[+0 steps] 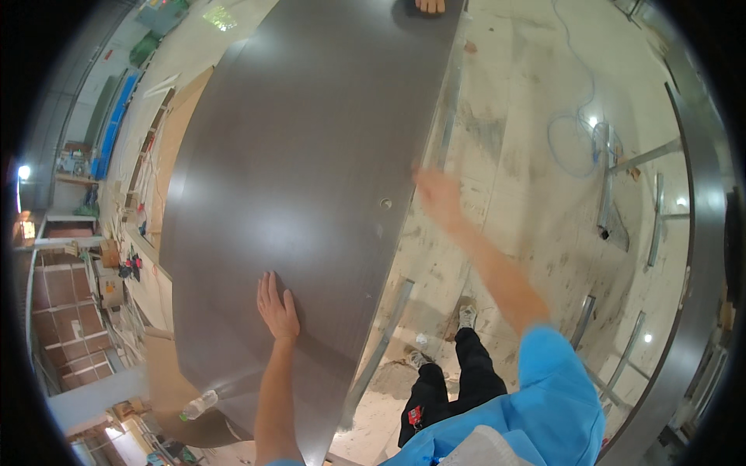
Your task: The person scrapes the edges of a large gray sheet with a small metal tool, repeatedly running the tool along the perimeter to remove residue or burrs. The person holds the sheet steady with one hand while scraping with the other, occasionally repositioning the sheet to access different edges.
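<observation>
A large dark grey-brown panel (295, 140) stretches away in front of me, with a small round hole (385, 203) close to its right edge. My left hand (278, 307) lies flat on the near part of the panel, fingers stretched out and holding nothing. At the panel's right edge is my right hand (437, 194), smeared by motion. Its fingers seem curled, but whether they touch or grip the edge cannot be made out. Another person's hand (430, 6) rests on the far right corner of the panel.
A clear bottle (200, 405) with a green cap lies beside the panel's near left corner, by brown boards (167, 365). Metal legs (385, 342) stand along the right side. Farther right are metal frames (606, 182), a thin hose (587, 93) and another long dark panel (699, 233).
</observation>
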Available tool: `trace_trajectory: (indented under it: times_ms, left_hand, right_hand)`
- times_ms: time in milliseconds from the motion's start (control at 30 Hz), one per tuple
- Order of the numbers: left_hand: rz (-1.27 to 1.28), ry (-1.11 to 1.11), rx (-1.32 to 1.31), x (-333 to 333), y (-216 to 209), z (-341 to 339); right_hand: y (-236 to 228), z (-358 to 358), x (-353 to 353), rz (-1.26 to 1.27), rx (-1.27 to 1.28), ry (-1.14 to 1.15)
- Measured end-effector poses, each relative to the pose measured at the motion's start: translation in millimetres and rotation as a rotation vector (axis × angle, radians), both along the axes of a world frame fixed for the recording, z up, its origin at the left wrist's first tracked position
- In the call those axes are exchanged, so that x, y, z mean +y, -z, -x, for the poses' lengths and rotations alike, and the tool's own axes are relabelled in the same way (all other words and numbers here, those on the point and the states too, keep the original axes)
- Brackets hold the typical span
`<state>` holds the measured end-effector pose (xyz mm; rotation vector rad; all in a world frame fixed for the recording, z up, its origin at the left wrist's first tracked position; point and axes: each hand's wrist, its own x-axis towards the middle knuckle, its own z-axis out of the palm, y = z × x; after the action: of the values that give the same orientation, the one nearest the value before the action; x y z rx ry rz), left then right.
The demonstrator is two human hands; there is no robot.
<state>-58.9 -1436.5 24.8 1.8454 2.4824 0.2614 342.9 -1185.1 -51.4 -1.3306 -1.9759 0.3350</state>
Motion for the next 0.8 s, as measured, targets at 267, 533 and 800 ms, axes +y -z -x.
trace_trajectory:
  times_ms: [267,533,800]
  left_hand:
    - [-0.017,0.011,-0.003,-0.9,-3.6,-1.3]
    - [-0.04,0.005,-0.03,-1.1,1.3,0.7]
    - [-0.038,-0.017,-0.029,-1.8,3.0,-1.1]
  right_hand:
    - [4.3,35.9,-165.2,0.244,-0.115,-0.58]
    - [-8.3,-1.9,6.4,-0.076,0.12,0.018]
    - [4.3,57.9,-208.5,-0.012,0.028,-0.459]
